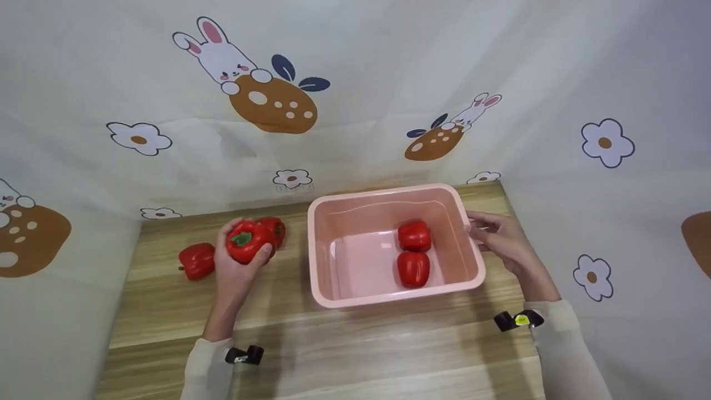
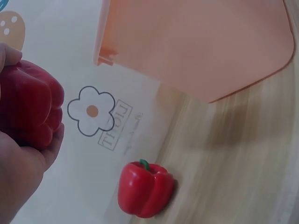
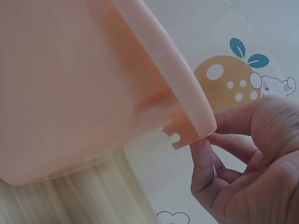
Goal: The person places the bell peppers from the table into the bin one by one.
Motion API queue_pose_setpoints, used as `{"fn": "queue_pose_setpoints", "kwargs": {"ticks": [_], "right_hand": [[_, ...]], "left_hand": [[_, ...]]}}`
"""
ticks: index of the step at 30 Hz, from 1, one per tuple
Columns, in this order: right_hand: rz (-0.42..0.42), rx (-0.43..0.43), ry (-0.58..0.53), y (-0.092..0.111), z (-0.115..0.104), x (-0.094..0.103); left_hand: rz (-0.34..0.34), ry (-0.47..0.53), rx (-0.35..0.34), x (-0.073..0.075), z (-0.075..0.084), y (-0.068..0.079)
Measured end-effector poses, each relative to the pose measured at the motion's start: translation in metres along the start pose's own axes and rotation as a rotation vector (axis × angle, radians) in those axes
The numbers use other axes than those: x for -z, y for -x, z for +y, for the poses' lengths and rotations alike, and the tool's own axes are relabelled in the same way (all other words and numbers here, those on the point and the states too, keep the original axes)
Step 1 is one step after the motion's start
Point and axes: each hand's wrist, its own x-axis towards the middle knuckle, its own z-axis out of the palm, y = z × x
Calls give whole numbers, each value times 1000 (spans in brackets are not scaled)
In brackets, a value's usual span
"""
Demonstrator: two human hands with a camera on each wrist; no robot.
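Note:
My left hand [image 1: 234,275] grips a red bell pepper [image 1: 253,251], its green stem facing up, above the left part of the table. Fingers and thumb wrap its sides in the left wrist view. Partly hidden behind it lies another bell pepper [image 1: 277,229]; one more bell pepper [image 1: 196,261] lies to the left of the hand. A pink plastic basin [image 1: 397,298] stands right of these, with two bell peppers [image 1: 414,236] inside near its right wall. At the basin's right side, my right hand [image 3: 254,163] pinches the rim between thumb and fingers.
The wood-grain table [image 1: 383,355] extends in front of the basin. A pale cloth [image 1: 361,111] printed with rabbits and flowers hangs behind the table and along both sides.

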Motion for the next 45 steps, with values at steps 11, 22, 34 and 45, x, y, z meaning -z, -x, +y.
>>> {"fn": "queue_pose_setpoints", "kwargs": {"ticks": [11, 22, 34, 45], "right_hand": [[-32, 14, 24, -2, -3, 1], [-46, 1, 40, 1, -4, 6], [-36, 3, 48, -2, -2, 1], [-32, 0, 43, -1, -2, 1]], "left_hand": [[-37, 7, -71, -14, 8, -12], [-140, -48, -77, -40, 25, -23], [-236, -146, -129, -55, 41, -27], [-325, -149, -217, -78, 50, -31]]}}
